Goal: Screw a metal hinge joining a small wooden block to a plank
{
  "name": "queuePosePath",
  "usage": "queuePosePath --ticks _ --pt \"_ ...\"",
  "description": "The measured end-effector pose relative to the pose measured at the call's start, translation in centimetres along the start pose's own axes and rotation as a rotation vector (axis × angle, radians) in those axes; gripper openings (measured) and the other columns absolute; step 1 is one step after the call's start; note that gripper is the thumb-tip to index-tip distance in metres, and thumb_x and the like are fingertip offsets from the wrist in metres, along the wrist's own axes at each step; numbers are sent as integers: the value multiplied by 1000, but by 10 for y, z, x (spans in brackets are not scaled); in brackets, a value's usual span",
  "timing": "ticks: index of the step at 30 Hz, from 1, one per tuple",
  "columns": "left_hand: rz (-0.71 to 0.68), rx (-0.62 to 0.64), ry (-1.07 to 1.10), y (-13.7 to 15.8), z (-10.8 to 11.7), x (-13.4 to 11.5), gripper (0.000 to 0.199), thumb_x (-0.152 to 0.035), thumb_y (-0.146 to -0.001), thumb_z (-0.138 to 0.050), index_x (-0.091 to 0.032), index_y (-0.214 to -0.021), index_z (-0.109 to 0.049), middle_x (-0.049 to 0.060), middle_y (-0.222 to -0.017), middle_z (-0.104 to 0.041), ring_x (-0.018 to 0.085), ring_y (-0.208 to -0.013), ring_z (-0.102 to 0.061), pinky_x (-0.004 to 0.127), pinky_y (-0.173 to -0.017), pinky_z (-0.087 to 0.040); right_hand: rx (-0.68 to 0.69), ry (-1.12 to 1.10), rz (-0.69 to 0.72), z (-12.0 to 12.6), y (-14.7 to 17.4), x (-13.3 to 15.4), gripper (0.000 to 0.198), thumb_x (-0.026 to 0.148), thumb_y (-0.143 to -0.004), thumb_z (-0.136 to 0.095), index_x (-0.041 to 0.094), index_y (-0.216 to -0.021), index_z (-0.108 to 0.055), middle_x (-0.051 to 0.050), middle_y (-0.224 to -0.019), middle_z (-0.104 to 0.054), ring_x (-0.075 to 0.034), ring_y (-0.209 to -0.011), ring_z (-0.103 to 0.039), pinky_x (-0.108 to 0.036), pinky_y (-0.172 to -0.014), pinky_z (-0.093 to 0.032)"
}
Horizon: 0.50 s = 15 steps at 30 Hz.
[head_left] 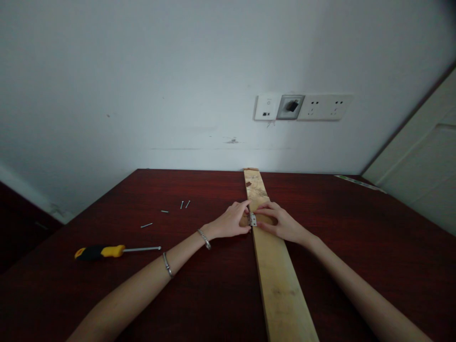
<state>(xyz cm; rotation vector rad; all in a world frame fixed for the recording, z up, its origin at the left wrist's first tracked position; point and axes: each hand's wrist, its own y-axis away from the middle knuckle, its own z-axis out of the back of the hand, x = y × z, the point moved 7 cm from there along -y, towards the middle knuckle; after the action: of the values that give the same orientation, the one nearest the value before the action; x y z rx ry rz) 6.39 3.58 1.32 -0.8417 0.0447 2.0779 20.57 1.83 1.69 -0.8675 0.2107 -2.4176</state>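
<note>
A small silver hinge [253, 219] sits at the left edge of a long, pale wooden board [281, 285]. My left hand [233, 221] is at that edge, its thumb and fingers closed around the hinge's left side. From the right, my right hand [285, 223] reaches across the board, and its thumb and fingertips close in on the hinge's other side. The fingers partly cover the hinge. Several loose screws [146, 225] lie on the table to the left. Nearer to me rests a screwdriver [107, 251] with a yellow and black handle, its tip pointing right.
The dark red table [213, 294] meets a white wall [178, 85] at its back edge. Wall sockets [320, 107] are above the table, right of the board's far end. A narrow patterned strip [359, 183] lies at the back right, beside a white door [423, 147].
</note>
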Motion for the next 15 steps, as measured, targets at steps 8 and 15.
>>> queuePosePath --ticks 8,15 --pt "-49 -33 22 0 11 -4 77 -33 -76 -68 -18 -140 -28 15 -124 -48 29 -114 -47 48 -101 -38 -212 -210 -155 15 1 -24 30 39 -86 -57 23 -109 -67 -7 -112 -65 -23 -107 -60 -41 -98 -46" --pt "148 -262 234 -6 47 40 43 -19 -80 -58 -18 -123 -51 10 -111 -60 21 -104 -56 40 -94 -45 -373 247 -185 31 13 -68 35 26 -91 -39 14 -111 -66 -14 -109 -65 -24 -105 -61 -42 -97 -48"
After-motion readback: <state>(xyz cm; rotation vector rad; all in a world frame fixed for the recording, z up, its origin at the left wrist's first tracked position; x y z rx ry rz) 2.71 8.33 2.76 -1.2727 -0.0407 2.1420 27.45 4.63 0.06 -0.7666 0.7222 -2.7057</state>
